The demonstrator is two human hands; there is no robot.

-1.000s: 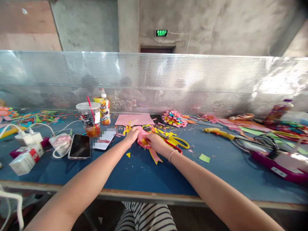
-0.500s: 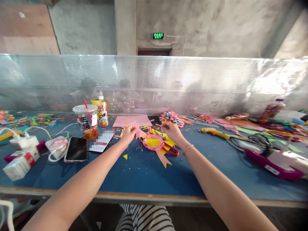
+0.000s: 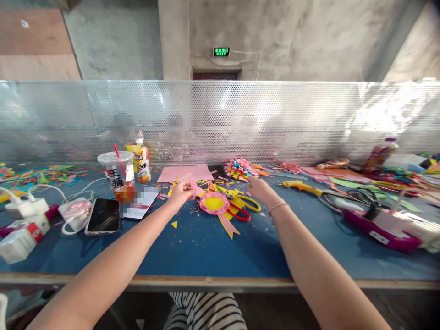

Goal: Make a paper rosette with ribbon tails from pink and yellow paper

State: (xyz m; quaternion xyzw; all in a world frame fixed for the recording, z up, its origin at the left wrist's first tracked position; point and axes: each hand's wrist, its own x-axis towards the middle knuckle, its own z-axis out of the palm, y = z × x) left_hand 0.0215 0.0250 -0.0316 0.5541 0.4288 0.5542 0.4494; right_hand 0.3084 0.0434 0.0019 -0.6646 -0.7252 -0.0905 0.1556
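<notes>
My left hand (image 3: 181,195) is closed, its thumb and fingertips pinching a pink paper piece (image 3: 196,189) above the table. My right hand (image 3: 261,190) hovers in front of a many-coloured paper pompom (image 3: 240,169), fingers curled in; its fingertips are partly hidden, and I cannot make out whether they hold anything. Between my hands lies a rosette (image 3: 213,203) with a pink pleated rim, a yellow centre and a pink and yellow ribbon tail (image 3: 228,227). Scissors with one red and one yellow handle (image 3: 252,203) lie right beside it.
Pink paper sheets (image 3: 185,173) lie behind, with yellow scraps around them. On the left are a drink cup (image 3: 117,176), a juice bottle (image 3: 141,160), a phone (image 3: 103,216) and chargers (image 3: 27,207). A yellow-handled tool (image 3: 302,187) and purple power strip (image 3: 381,233) lie right. A perforated metal screen (image 3: 220,119) stands behind.
My right hand has moved right, away from the rosette, and the yellow scissor handle now shows. My left hand still pinches the pink paper. The whole view has shifted slightly.
</notes>
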